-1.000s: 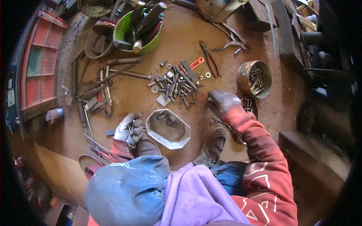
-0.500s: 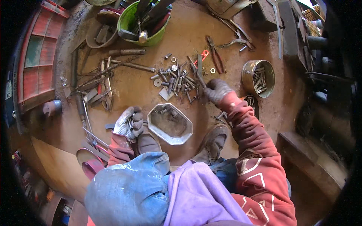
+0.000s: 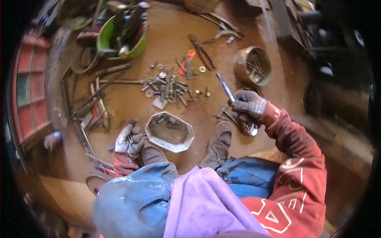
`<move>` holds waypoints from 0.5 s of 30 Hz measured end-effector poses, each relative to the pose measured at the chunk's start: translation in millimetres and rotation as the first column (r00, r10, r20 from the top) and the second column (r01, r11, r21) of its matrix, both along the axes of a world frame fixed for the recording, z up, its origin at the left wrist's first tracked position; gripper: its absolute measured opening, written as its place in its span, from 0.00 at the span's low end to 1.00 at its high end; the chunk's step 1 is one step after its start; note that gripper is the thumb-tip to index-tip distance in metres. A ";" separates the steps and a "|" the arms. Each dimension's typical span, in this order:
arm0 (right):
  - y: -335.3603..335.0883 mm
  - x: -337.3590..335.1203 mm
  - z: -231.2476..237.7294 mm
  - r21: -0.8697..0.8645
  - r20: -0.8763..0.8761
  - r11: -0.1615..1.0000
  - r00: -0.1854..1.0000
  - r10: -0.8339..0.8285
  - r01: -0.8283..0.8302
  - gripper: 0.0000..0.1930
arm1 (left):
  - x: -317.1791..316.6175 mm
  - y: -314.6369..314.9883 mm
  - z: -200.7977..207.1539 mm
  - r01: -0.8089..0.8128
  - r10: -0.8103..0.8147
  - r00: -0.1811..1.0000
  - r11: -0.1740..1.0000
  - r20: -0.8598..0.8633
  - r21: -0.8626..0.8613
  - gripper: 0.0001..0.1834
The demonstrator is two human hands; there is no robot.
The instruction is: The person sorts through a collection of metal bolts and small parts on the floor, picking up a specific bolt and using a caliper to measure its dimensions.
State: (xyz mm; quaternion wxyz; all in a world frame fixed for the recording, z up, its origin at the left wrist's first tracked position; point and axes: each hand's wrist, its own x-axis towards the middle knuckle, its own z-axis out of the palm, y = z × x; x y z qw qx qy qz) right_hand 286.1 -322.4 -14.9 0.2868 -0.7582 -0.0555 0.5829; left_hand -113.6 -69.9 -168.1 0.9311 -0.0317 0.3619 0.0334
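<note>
My gloved right hand (image 3: pixel 248 105) is closed round a slim grey metal rod (image 3: pixel 225 88), its tip pointing up and left; the kind of rod is too blurred to tell. Below this hand a small shiny-rimmed container (image 3: pixel 251 130) is partly hidden. My gloved left hand (image 3: pixel 130 139) is curled near my left boot, with small metal bolts (image 3: pixel 129 139) just showing between its fingers. Between my boots sits an octagonal metal bowl (image 3: pixel 151 139) with a few bolts inside. Beyond it lies a loose heap of bolts, nuts and washers (image 3: pixel 168 87).
A round brass-coloured tin (image 3: pixel 240 67) of bolts stands at the right. Pliers (image 3: pixel 202 53) and a red piece (image 3: pixel 191 53) lie beyond the heap. At the far left are a green bucket (image 3: pixel 104 37) of tools, scattered bars (image 3: pixel 123 81) and a red crate (image 3: pixel 33 91).
My right hand has moved right and nearer my body with the rod, away from the heap. The left hand stays curled in about the same place. The whole view has shifted.
</note>
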 end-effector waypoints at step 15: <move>-108.7 35.2 130.5 -0.615 -0.086 0.658 0.867 0.492 -0.434 0.11 | -8.6 1.7 -16.4 -0.050 0.059 0.986 0.997 0.154 -0.060 0.12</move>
